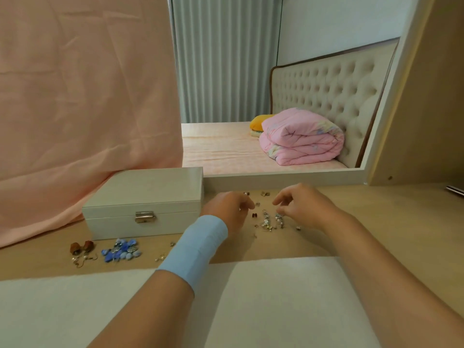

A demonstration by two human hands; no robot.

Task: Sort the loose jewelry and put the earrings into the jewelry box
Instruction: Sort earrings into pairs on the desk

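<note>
White rectangular latched jewelry box (143,204) closed, left of hands. Left hand (229,209), right hand (305,207) curled over small loose silver earrings (270,221); grip unclear. Risk: tiny pieces scatter, pairs mix.

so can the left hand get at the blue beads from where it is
Probably yes. The left hand is over by the small pieces, but the blue beads lie in the open in front of the box, with nothing between.
</note>
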